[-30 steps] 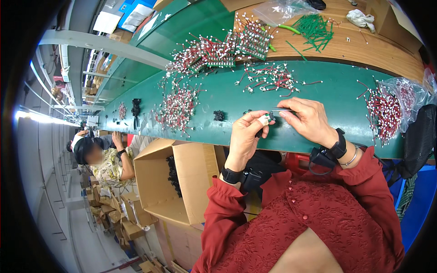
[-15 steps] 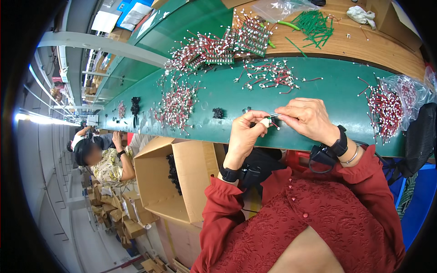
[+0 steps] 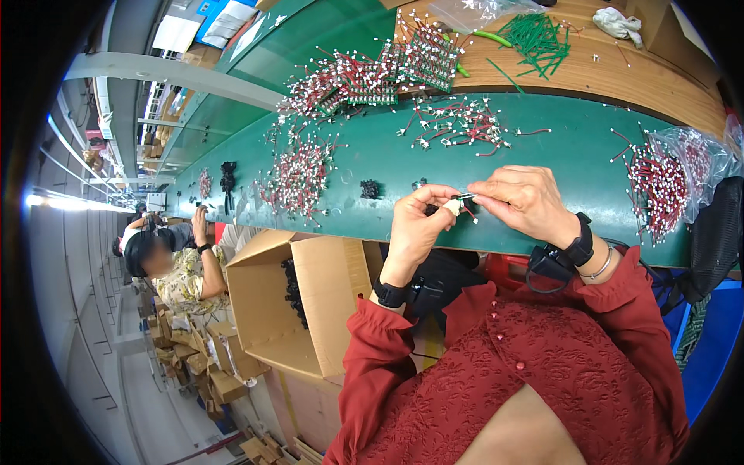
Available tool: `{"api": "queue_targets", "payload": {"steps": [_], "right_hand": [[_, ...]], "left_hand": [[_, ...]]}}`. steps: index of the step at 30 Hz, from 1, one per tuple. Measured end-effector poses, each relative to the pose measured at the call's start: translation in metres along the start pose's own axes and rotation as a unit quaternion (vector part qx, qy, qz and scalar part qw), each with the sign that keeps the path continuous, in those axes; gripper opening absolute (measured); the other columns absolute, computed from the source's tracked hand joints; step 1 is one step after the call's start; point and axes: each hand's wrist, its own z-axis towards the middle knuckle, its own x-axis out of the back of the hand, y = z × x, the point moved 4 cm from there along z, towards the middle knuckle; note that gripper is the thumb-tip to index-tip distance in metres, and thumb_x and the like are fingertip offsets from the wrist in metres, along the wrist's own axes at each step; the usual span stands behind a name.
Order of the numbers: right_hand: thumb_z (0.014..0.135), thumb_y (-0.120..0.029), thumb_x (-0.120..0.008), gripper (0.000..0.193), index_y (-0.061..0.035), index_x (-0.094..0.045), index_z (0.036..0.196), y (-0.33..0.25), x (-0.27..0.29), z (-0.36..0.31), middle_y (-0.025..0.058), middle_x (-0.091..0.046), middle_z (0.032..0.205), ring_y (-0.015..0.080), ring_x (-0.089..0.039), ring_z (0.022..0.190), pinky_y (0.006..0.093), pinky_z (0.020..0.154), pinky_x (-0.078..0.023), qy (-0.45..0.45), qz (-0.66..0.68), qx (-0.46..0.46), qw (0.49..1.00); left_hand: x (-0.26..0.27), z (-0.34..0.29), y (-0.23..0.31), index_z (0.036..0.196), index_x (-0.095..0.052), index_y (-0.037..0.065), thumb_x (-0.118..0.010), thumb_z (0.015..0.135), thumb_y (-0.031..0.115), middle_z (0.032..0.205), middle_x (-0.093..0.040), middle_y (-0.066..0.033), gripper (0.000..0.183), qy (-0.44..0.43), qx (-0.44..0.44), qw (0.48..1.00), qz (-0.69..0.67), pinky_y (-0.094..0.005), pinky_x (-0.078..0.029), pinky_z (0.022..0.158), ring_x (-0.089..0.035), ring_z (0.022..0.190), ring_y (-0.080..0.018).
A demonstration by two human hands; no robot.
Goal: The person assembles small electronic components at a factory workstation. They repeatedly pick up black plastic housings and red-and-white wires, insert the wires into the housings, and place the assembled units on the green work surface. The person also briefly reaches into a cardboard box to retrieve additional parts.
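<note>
My left hand (image 3: pixel 417 226) is closed in a pinch on a small wired part (image 3: pixel 470 211) with a red lead and a white end hanging from it. A dark bit shows between thumb and forefinger, and the thumb has a pale covering on its tip. Against that part, my right hand (image 3: pixel 521 203) pinches something thin and light-coloured, too small to name. Both hands meet just above the near edge of the green bench. Beyond them lies a loose spread of red-wired connectors (image 3: pixel 457 126).
More red wires are heaped left (image 3: pixel 298 178) and right, beside a clear plastic bag (image 3: pixel 694 159). Wired circuit boards (image 3: pixel 426 62) and green strips (image 3: pixel 539 43) sit farther back. An open cardboard box (image 3: pixel 287 302) stands left, below the bench. A co-worker (image 3: pixel 182 267) sits beyond it.
My hands stay nearly in place, with a slight shift of the thin item at the fingertips. At the left, the co-worker's raised hand has moved a little.
</note>
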Motion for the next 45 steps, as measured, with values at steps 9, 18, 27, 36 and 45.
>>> {"api": "queue_targets", "payload": {"steps": [9, 18, 27, 36, 45], "right_hand": [[0.074, -0.017, -0.067, 0.011, -0.0113, -0.069, 0.083, 0.001, 0.0, 0.0, 0.0013, -0.06, 0.067, 0.0194, -0.059, 0.062, 0.0316, 0.052, -0.046, -0.003, -0.017, 0.002, 1.0], [0.071, -0.016, -0.069, 0.012, -0.0118, -0.068, 0.083, -0.001, 0.001, 0.0, 0.0001, -0.058, 0.065, 0.017, -0.058, 0.06, 0.0298, 0.052, -0.046, -0.005, -0.05, 0.061, 0.997], [0.071, -0.014, -0.07, 0.013, -0.0107, -0.068, 0.083, -0.002, 0.001, 0.0, 0.0008, -0.058, 0.065, 0.0178, -0.058, 0.059, 0.0302, 0.052, -0.046, -0.002, -0.03, 0.064, 0.997], [0.07, -0.014, -0.069, 0.014, -0.0106, -0.068, 0.083, -0.001, 0.0, -0.001, 0.0009, -0.058, 0.065, 0.0179, -0.058, 0.061, 0.0304, 0.052, -0.046, -0.013, -0.038, 0.065, 0.997], [0.073, -0.014, -0.068, 0.011, -0.0096, -0.069, 0.083, -0.001, -0.001, -0.003, 0.0018, -0.061, 0.066, 0.019, -0.058, 0.057, 0.0309, 0.05, -0.045, -0.03, 0.027, 0.044, 0.998]], "left_hand": [[0.0, 0.0, 0.003, 0.095, -0.062, -0.002, -0.059, 0.08, -0.004, 0.076, -0.063, -0.0057, 0.016, -0.009, -0.001, 1.0, 0.016, -0.0201, -0.043, 0.054, -0.054, 0.061, -0.0078], [0.0, -0.002, 0.005, 0.093, -0.064, -0.001, -0.058, 0.075, -0.006, 0.076, -0.059, -0.0018, 0.019, -0.017, 0.024, 1.0, 0.01, -0.0186, -0.044, 0.056, -0.053, 0.064, -0.0054], [0.003, -0.001, 0.002, 0.093, -0.063, 0.0, -0.058, 0.077, -0.005, 0.075, -0.06, -0.0027, 0.017, -0.021, 0.024, 1.0, 0.0, -0.0191, -0.044, 0.055, -0.053, 0.063, -0.0058], [0.0, -0.002, 0.006, 0.093, -0.064, -0.001, -0.057, 0.076, -0.006, 0.077, -0.062, -0.0032, 0.019, -0.033, 0.008, 0.999, 0.031, -0.019, -0.044, 0.055, -0.054, 0.065, -0.0063], [-0.002, -0.005, 0.011, 0.089, -0.065, 0.001, -0.063, 0.075, -0.002, 0.079, -0.061, 0.0004, 0.015, -0.054, 0.025, 0.998, 0.031, -0.0199, -0.044, 0.063, -0.053, 0.07, -0.0057]]}}
